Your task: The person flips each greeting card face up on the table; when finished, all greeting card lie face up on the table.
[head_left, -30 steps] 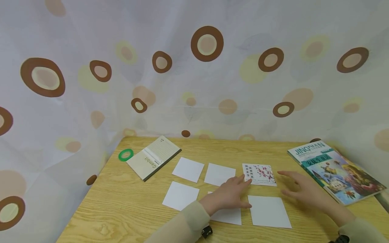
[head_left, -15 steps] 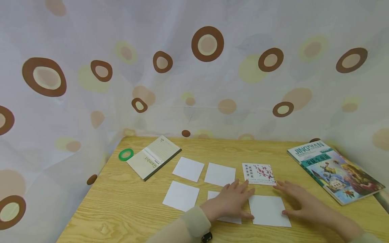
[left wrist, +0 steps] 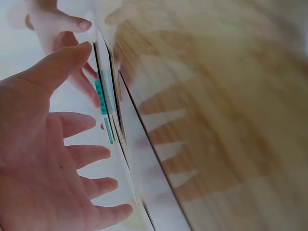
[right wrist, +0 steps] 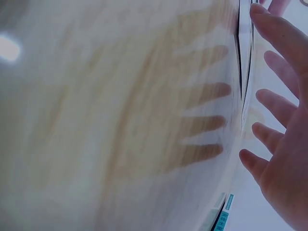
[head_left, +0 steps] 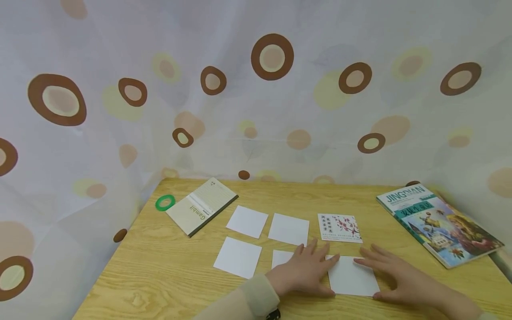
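A blank white square card [head_left: 353, 276] lies flat on the wooden table between my two hands. My left hand [head_left: 304, 269] has its fingers spread at the card's left side and covers part of another white card [head_left: 282, 258]. At the right side is my right hand [head_left: 404, 278], its thumb at the near right corner and its fingers over the far right corner. Just beyond lies a square card printed with blossoms and writing [head_left: 340, 228]. In the wrist views the left hand [left wrist: 53, 159] and right hand [right wrist: 288, 130] show extended, separated fingers.
Further white cards lie to the left, such as the near left card [head_left: 238, 257] and the far middle card [head_left: 289, 229]. A notebook [head_left: 202, 206] and a green tape ring [head_left: 165, 202] are at the far left. Two overlapping magazines [head_left: 440, 226] lie at the right.
My right hand has come from beside the printed card toward me and left, to the blank card's right edge. My left hand has shifted slightly nearer and right, to its left edge.
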Demonstrator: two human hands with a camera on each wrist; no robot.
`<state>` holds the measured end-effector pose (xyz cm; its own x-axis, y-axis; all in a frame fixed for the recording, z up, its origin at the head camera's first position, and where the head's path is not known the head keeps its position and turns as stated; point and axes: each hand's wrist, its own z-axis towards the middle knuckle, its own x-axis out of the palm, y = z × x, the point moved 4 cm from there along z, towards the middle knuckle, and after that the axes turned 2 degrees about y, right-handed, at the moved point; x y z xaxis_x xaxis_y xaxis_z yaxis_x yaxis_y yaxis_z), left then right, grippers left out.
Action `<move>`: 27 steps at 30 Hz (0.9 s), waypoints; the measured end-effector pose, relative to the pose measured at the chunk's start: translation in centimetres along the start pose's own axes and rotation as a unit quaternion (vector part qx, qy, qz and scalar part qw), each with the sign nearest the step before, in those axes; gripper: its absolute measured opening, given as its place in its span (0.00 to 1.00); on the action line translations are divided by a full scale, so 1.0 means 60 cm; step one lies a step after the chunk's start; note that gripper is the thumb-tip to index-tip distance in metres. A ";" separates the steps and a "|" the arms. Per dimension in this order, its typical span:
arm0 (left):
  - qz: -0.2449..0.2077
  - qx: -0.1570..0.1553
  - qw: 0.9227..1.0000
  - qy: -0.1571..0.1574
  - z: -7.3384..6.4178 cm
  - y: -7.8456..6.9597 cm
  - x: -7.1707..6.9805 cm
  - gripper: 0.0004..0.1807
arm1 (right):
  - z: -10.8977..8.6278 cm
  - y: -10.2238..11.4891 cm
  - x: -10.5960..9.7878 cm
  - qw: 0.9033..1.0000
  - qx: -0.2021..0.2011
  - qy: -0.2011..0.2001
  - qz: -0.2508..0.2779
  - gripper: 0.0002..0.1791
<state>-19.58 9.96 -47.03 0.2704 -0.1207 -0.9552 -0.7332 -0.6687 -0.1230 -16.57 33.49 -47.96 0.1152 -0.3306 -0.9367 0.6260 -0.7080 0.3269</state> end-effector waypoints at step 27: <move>0.023 0.004 0.999 0.044 0.023 -0.028 0.018 0.41 | -0.021 0.005 0.002 0.994 -0.010 0.024 -0.102 0.36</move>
<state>-18.90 11.96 -48.22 0.2901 -0.2144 -0.9327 -0.7508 -0.6553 -0.0829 -15.39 34.02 -48.15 0.0213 -0.1512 -0.9883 0.6548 -0.7448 0.1281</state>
